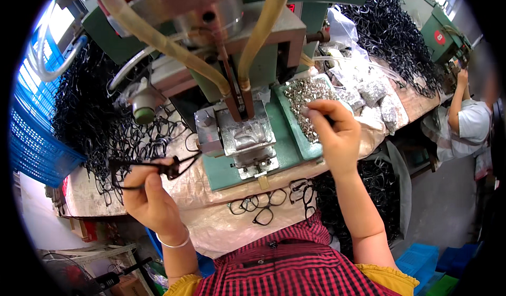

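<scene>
My left hand [150, 204] grips a black eyeglass frame [172, 169] between thumb and fingers, left of the machine's metal fixture [245, 137]. Above a green tray [307, 151] heaped with small metal parts [310, 91] is my right hand [340, 138]. Its thumb and forefinger are pinched together, and whatever lies between the tips is too small to make out. Two copper-coloured prongs [240, 110] of the machine reach down over the fixture, which sits on a green base plate [219, 175].
Several black frames [263, 204] lie at the table's front edge, with a tangled pile [126, 138] on the left. A blue basket [39, 143] stands far left. Bags of metal parts [371, 90] lie beyond the tray. Two hoses [158, 35] hang overhead. Another person [472, 119] sits far right.
</scene>
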{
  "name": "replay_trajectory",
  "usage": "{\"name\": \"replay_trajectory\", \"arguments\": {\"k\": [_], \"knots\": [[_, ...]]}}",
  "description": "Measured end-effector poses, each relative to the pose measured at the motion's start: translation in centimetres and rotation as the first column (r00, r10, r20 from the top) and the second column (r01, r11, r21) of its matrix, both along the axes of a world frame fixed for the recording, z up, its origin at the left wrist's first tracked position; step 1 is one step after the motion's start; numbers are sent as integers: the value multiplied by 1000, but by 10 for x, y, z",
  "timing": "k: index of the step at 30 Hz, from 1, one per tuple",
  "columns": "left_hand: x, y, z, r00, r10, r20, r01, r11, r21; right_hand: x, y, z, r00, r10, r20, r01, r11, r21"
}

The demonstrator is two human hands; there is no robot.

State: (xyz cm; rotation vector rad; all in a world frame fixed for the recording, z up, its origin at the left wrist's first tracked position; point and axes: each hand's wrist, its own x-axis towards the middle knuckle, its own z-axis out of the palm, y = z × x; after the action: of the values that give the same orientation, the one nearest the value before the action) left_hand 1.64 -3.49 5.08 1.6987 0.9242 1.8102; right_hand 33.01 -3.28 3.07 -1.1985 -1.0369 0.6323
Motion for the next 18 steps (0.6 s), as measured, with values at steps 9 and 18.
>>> {"name": "replay_trajectory", "arguments": {"k": [9,18], "knots": [[21,10,37,994,-87,61,83,995,64,-48,23,19,968,190,-164,-194,981,-6],[40,31,68,992,-29,121,18,996,92,-76,15,28,933,289,-214,-248,948,199]]}}
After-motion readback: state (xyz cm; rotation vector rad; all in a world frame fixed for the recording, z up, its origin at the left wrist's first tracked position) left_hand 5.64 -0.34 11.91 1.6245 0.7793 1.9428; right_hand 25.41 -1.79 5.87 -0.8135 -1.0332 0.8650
